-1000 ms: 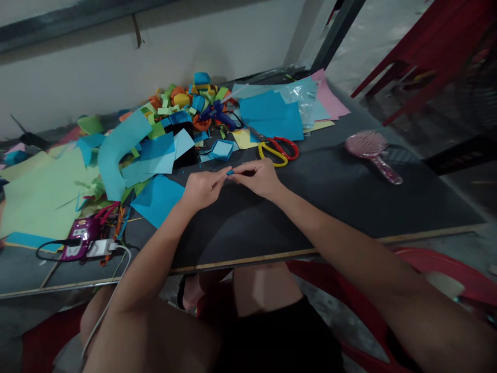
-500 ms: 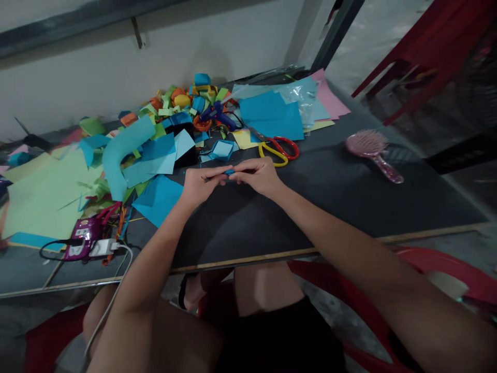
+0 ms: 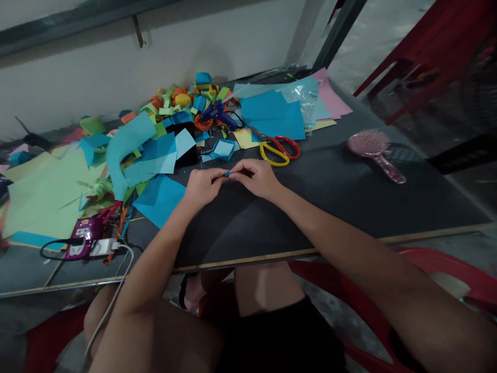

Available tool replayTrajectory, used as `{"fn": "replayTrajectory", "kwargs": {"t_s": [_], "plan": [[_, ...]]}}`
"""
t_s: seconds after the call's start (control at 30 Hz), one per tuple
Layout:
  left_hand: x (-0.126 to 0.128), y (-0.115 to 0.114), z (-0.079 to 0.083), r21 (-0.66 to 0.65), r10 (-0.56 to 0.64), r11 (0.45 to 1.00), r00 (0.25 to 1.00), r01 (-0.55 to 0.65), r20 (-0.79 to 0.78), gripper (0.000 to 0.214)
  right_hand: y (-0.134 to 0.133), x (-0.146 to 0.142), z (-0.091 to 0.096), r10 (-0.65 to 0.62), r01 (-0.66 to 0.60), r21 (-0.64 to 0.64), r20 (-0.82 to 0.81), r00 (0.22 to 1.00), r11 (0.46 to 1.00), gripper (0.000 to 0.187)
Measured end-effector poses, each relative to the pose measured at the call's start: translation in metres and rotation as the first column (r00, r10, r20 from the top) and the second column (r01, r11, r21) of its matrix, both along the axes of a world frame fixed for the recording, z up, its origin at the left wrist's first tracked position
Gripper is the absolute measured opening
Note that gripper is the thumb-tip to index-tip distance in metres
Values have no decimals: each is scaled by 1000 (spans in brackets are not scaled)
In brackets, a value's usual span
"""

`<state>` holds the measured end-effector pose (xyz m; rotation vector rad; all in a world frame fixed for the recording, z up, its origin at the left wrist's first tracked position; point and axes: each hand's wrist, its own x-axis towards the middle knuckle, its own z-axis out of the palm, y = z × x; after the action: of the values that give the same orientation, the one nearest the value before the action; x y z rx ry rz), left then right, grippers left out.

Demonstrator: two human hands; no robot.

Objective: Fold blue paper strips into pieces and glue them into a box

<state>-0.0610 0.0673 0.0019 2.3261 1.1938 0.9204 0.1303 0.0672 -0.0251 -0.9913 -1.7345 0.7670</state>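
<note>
My left hand (image 3: 202, 187) and my right hand (image 3: 257, 177) meet over the middle of the dark table (image 3: 349, 197). Both pinch a small blue paper strip (image 3: 227, 174) between thumb and fingertips; most of the strip is hidden by the fingers. Just beyond the hands lies a small folded blue paper box (image 3: 223, 149). Scissors with a red and a yellow handle (image 3: 277, 150) lie to the right of that box.
A heap of coloured paper scraps and folded pieces (image 3: 182, 103) fills the back left, with large green and blue sheets (image 3: 50, 186). A blue glue gun (image 3: 221, 114), a pink hairbrush (image 3: 375, 147) at right, and a purple device with cables (image 3: 83, 243) near the front edge.
Both hands stay together on the blue strip, fingers shifting slightly. The view has barely moved.
</note>
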Motion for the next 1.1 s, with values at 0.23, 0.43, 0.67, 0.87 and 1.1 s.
{"fn": "replayTrajectory", "kwargs": {"t_s": [0.23,0.43,0.67,0.87,1.1], "plan": [[2,-1,-3,111,61,993,993,-50,-105,19,-3,-6,0,-94,82,80,164,982,993,19],[4,4,-11,7,92,996,993,-92,-73,21,-1,-5,1,-66,57,49,204,977,997,17],[-1,4,-3,61,-38,997,999,37,5,30,3,-9,1,39,-117,-361,-217,975,925,43],[-4,5,-1,97,-21,995,1000,20,9,25,3,-12,9,92,-270,-459,-374,923,847,45],[-2,5,-5,84,2,996,998,-7,59,17,1,-12,14,61,-274,-490,-406,912,828,41]]}}
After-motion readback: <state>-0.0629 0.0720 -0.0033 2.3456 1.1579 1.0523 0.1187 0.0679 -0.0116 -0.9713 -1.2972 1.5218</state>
